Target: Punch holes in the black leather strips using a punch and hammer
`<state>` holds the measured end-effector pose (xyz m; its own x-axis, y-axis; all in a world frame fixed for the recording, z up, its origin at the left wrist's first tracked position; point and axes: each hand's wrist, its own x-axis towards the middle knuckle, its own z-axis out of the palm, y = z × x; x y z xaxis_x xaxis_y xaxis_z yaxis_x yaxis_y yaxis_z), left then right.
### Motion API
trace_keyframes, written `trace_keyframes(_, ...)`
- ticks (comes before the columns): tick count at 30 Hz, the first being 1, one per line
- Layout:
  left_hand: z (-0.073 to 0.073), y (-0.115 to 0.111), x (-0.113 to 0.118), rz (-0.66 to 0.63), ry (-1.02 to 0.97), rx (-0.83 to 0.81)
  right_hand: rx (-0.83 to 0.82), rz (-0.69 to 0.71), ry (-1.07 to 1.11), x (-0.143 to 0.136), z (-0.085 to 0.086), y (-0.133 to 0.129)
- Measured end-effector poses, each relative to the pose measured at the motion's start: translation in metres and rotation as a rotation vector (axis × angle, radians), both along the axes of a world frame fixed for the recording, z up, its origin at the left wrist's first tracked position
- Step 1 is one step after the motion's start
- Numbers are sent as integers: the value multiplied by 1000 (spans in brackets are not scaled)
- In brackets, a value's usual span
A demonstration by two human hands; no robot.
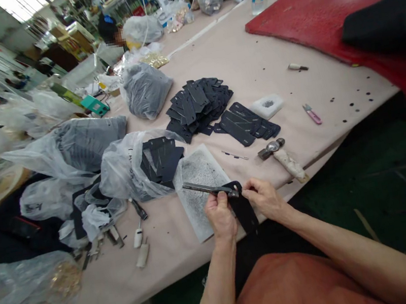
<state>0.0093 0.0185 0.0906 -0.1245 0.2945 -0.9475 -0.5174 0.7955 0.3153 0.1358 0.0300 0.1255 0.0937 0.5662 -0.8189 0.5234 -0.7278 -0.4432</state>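
My left hand (221,216) is closed, its thumb on a long dark metal bar-like tool (203,188) and on the top of a flat black slotted piece (246,214). The bar lies across the upper end of that piece, pointing left. My right hand (264,197) pinches at the piece's upper right edge; anything small between its fingertips is too small to make out. Beneath the bar lies a pale, black-speckled slab (199,160). A ball-peen hammer (290,165) with a wrapped handle rests right of my hands, and a thin metal rod (235,155) lies beyond them.
Behind the slab are a heap of black pieces (199,102), a smaller stack (247,123) and a white block (268,105). Plastic bags (124,167) crowd the left. Pink-handled snips (311,114) lie right. A red mat (303,7) covers the far right. Another person sits across the table.
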Motion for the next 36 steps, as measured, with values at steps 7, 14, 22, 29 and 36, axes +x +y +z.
trace_keyframes(7, -17, -3, -13, 39, -80, -103, -128, -117, 75, -3, -27, 4)
trace_keyframes(14, -53, -22, -32, -270, 255, 46, -55, 348, -53, -8, -75, 23)
trace_keyframes(22, -52, -7, -45, -604, 373, 286, -89, 489, -56, -10, -95, 37)
trace_keyframes(29, -58, -6, -37, -698, 380, 330, -113, 399, -54, -6, -96, 35)
trace_keyframes(36, -63, 9, -42, -836, 365, 273, -186, 215, -2, -2, -99, 36)
